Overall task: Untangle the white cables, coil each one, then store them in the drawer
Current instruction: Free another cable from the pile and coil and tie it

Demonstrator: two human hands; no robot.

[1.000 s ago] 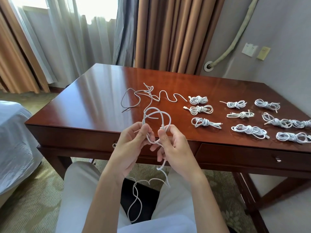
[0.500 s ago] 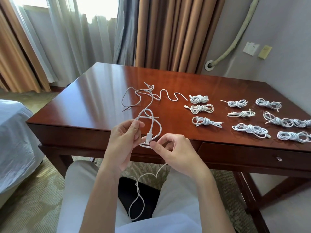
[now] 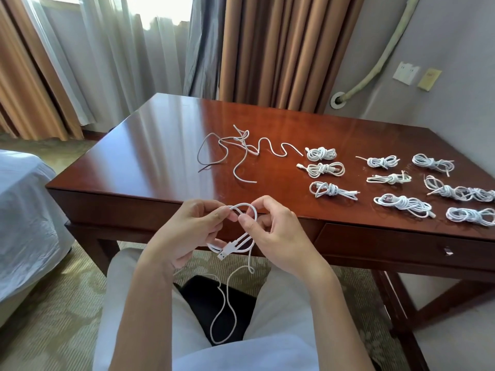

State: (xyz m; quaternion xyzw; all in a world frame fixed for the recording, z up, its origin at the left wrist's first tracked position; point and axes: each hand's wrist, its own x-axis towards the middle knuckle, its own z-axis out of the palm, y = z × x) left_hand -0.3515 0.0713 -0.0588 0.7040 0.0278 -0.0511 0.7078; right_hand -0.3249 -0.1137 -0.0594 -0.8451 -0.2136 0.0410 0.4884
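**Both hands pinch one white cable loop below the worktop edge**

The fingers (image 3: 225, 214) of the left hand (image 3: 184, 236) are curled, thumb and forefinger pinching the top of a thin white charging cable (image 3: 245, 236) folded into a small loop. The right hand (image 3: 278, 234) pinches the same loop from the other side, its fingers bent around the strand. The cable's USB plug (image 3: 224, 253) sticks out at the bottom of the loop, and the loose tail hangs down over the lap, lower centre of the frame.

Above the hands, in mid-frame, a tangle of loose white cables (image 3: 241, 151) lies on the glossy reddish-brown wooden worktop (image 3: 160, 145). To its right, ten or so coiled white cable bundles (image 3: 325, 169) sit in rows. The closed drawer (image 3: 401, 245) with a small metal pull is at the right, under the bundles.
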